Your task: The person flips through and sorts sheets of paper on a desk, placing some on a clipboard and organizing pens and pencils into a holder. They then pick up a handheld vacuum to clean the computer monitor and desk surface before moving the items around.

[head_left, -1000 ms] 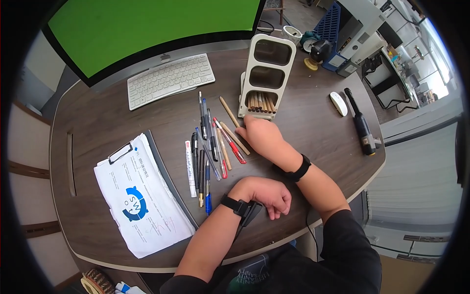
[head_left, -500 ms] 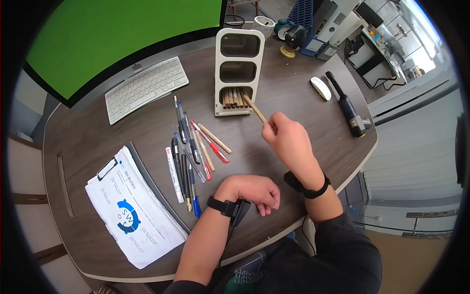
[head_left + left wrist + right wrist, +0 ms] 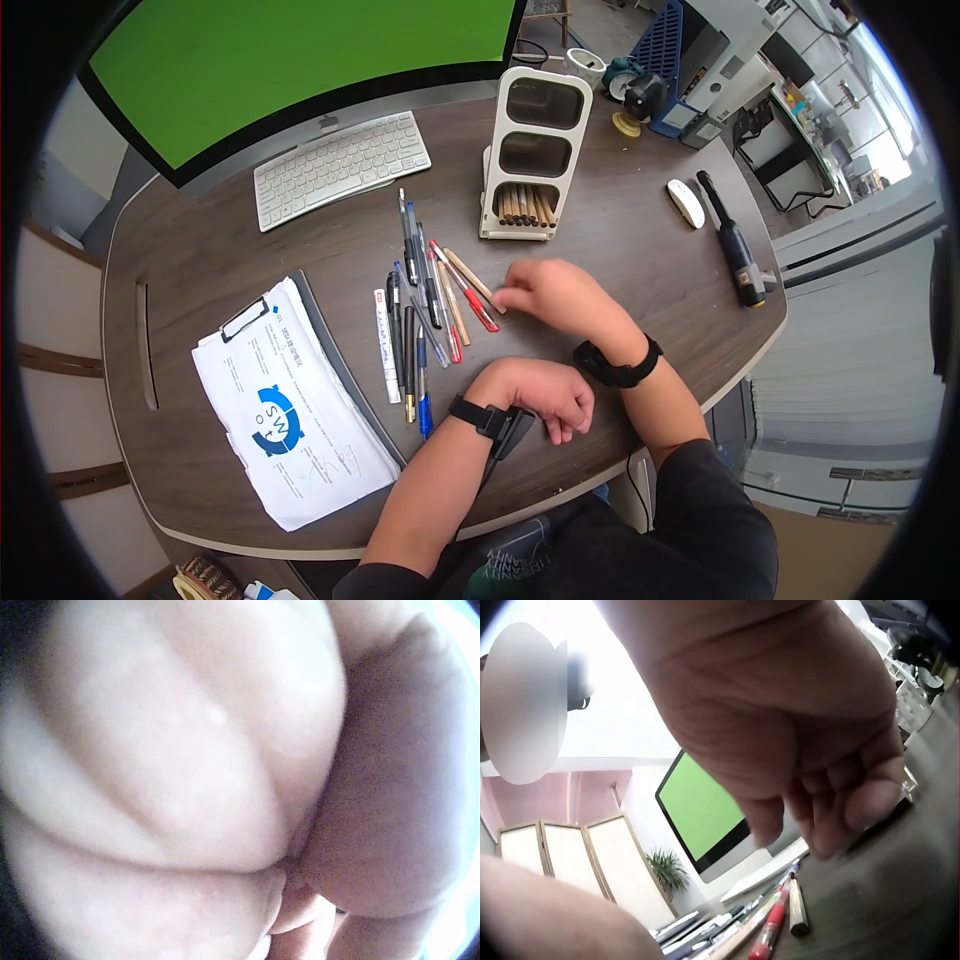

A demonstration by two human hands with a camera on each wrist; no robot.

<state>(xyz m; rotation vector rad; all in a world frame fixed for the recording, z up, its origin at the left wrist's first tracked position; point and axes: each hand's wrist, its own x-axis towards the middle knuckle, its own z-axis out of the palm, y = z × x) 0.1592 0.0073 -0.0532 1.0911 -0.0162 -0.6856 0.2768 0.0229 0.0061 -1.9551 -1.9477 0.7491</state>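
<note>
A white three-compartment holder (image 3: 535,128) lies at the back of the desk, with several wooden pencils (image 3: 525,205) in its bottom compartment. Pens and pencils (image 3: 420,290) lie in a row in front of it. My right hand (image 3: 540,295) hovers at the right end of that row, fingers loosely curved and holding nothing, its fingertips (image 3: 503,300) just beside a wooden pencil (image 3: 468,275) and a red pen (image 3: 470,298). The right wrist view shows the same pencil (image 3: 798,909) and red pen (image 3: 772,924) below the fingers (image 3: 866,802). My left hand (image 3: 540,392) rests loosely curled on the desk, empty.
A white keyboard (image 3: 340,168) and a green-screened monitor (image 3: 290,60) stand at the back left. A clipboard with papers (image 3: 285,400) lies at front left. A white mouse (image 3: 686,203) and a black tool (image 3: 735,255) lie right, near the desk edge (image 3: 740,360).
Half a second ago my right hand held a wooden pencil at the holder's bottom compartment. It has since let go and come back down to the row of pens, empty. The left hand stayed put.
</note>
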